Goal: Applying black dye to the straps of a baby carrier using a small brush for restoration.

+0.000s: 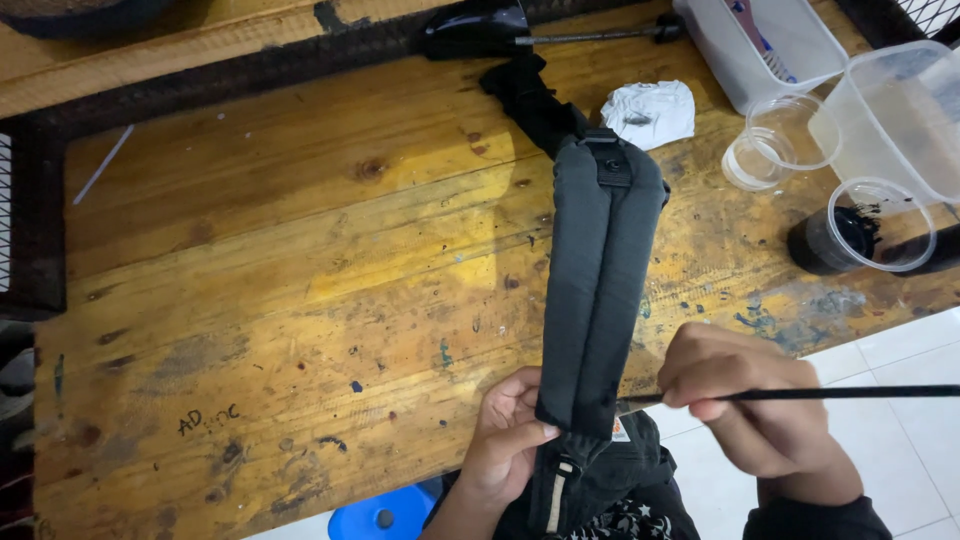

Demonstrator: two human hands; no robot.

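— 2 hands on it? Where's the strap?

— Yes. The padded dark strap [598, 290] lies lengthwise on the wooden table [300, 260], its lower end at 6 o'clock. The left hand [505, 440] pinches that end, thumb on top, fingers curled behind.

— And the other?

— The right hand [745, 400], at 4 o'clock, is closed around a thin black stick [850, 392], its tip touching the strap's edge.

— Anything nearby?

— At 2 o'clock, a cup of black liquid [860, 235], an empty clear cup [785, 140], and a crumpled white cloth [650, 112].
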